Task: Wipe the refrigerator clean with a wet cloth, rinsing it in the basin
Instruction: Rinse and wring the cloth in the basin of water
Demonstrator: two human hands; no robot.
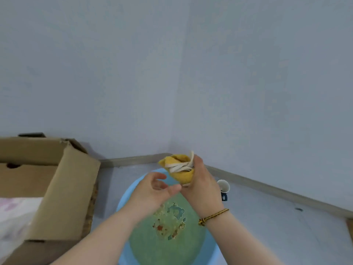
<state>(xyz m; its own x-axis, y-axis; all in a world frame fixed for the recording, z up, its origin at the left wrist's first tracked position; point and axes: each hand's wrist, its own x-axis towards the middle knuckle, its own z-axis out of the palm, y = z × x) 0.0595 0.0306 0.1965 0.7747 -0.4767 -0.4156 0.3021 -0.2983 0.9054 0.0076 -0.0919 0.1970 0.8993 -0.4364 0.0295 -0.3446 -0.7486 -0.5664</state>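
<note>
The right grip [200, 180] is closed around a yellow cloth [179, 169]. The fingers wrap the bunched lower end of it, and the back of the hand faces the camera. The cloth is crumpled into a wad with pale, cream-coloured strips running across it. Most of it sticks out above and to the left of the right grip, on the far side of the hand. A yellow and black cord bracelet [214, 216] sits on the right wrist.

The left grip [152, 190] is open and holds nothing, its fingers loosely spread and slightly bent. Its fingertips are just beside the low end of the cloth and close to the right grip. I cannot tell whether they touch the cloth.

Both hands are held in the air above a round blue basin [211, 249] that stands on the pale floor [267, 226]. The cloth is over the far rim of the basin, not in it. The inside of the basin looks green, with a coloured picture [168, 224] on its bottom.

To the left of the basin stands an open cardboard box [63, 188], one flap leaning towards the basin, with a white plastic bag [15, 217] inside. To the right of the basin, on the floor, is a small cup [223, 187], white inside and dark blue outside. A grey skirting board [133, 160] runs along the foot of the pale walls, which meet in a corner beyond the hands.
</note>
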